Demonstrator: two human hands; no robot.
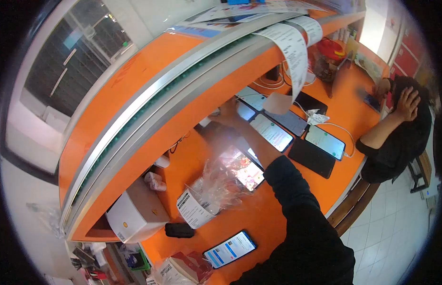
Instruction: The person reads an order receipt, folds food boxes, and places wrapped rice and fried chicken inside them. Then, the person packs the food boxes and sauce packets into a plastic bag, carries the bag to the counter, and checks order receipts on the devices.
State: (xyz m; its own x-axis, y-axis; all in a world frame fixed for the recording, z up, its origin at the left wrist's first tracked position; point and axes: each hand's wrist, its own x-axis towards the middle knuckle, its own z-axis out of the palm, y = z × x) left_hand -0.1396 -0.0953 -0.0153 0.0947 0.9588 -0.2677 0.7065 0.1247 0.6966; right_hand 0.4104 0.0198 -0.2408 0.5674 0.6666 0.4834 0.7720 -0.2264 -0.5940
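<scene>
My right hand reaches across the orange desk, under the edge of the raised counter. Its fingers are blurred beside a small whitish thing, and I cannot make out whether they grip it. Close to the hand and forearm lie several lit phones, among them one phone right of the forearm. Below the forearm lies a phone with a bright colourful picture. Nearer to me is a clear plastic-wrapped parcel with a printed label. Another phone lies lit at the front. My left hand is out of view.
The orange counter arches over the desk, with long printed paper strips hanging from it. A white box-shaped device and a black pouch-like item stand at left. White cables run among the phones. A person in black sits at right.
</scene>
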